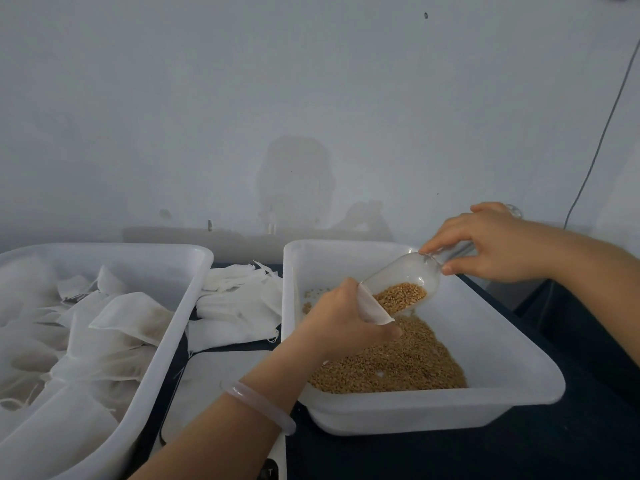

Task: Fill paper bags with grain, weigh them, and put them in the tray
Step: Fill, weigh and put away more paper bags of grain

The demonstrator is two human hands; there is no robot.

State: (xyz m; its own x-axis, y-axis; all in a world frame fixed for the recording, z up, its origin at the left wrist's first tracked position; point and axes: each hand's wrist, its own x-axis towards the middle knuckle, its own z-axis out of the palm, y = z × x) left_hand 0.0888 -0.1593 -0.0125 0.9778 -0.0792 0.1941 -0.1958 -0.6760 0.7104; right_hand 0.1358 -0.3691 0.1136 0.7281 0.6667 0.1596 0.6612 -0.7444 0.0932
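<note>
My left hand (341, 315) grips a small white paper bag (372, 308) with its mouth held up over the grain tray (502, 344). My right hand (485, 242) holds the handle of a clear plastic scoop (414, 275), tilted down with its lip at the bag's mouth. Brown grain (401, 294) lies in the scoop. More grain (398, 362) covers the near part of the tray floor. The left tray (166, 327) holds several filled white bags (128, 317).
A pile of flat unfilled bags (239, 303) lies between the two trays. A white scale (207, 386) sits in front of that pile, partly under my left forearm. A dark tabletop (450, 455) runs along the front right. A cable (602, 133) hangs down the wall at right.
</note>
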